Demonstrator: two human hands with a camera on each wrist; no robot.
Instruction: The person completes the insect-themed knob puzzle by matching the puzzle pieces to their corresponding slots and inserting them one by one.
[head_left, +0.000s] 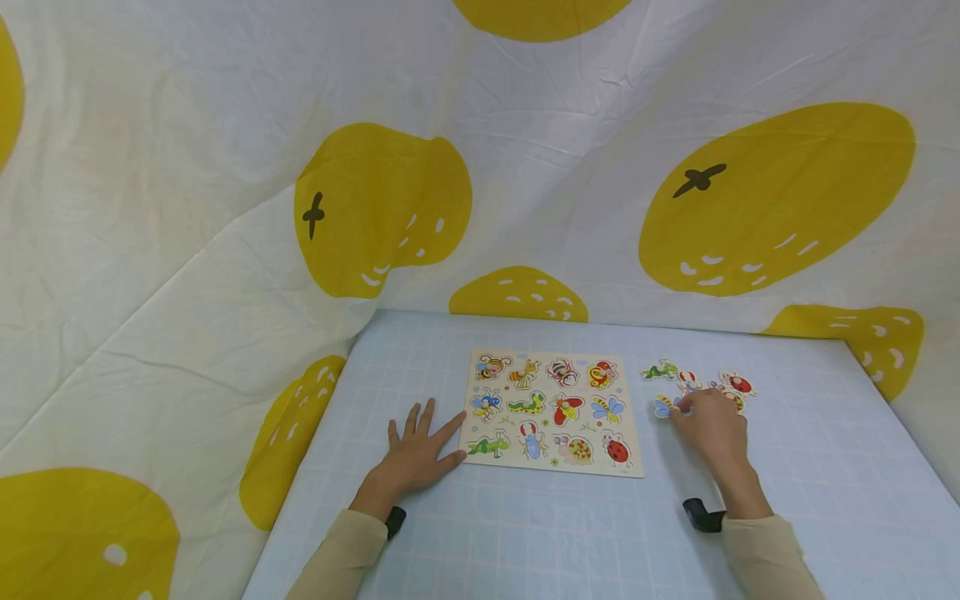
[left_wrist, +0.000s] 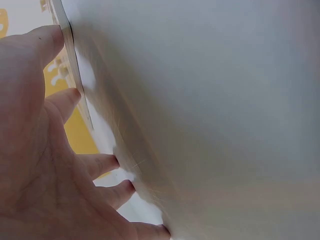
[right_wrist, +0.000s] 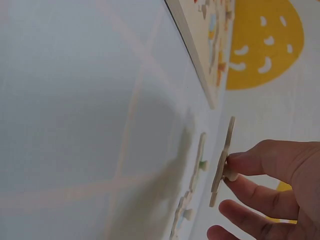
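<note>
A wooden insect puzzle board [head_left: 558,396] lies flat on the table with rows of bug pictures. My left hand [head_left: 415,454] is spread beside its left edge, fingers apart; in the left wrist view the thumb and a finger [left_wrist: 67,102] touch the board's side. To the right of the board my right hand [head_left: 708,429] pinches a dragonfly puzzle piece [head_left: 663,406] between thumb and finger. The right wrist view shows this piece [right_wrist: 218,172] edge-on, held by its knob and raised off the table. Close by lie a grasshopper piece [head_left: 659,370], a stag beetle piece [head_left: 689,382] and a ladybug piece [head_left: 739,383].
Another spotted piece [head_left: 738,401] is partly hidden behind the right hand. The table [head_left: 525,533] has a pale blue checked cover. White cloth [head_left: 540,208] with yellow fruit prints hangs at the back and left.
</note>
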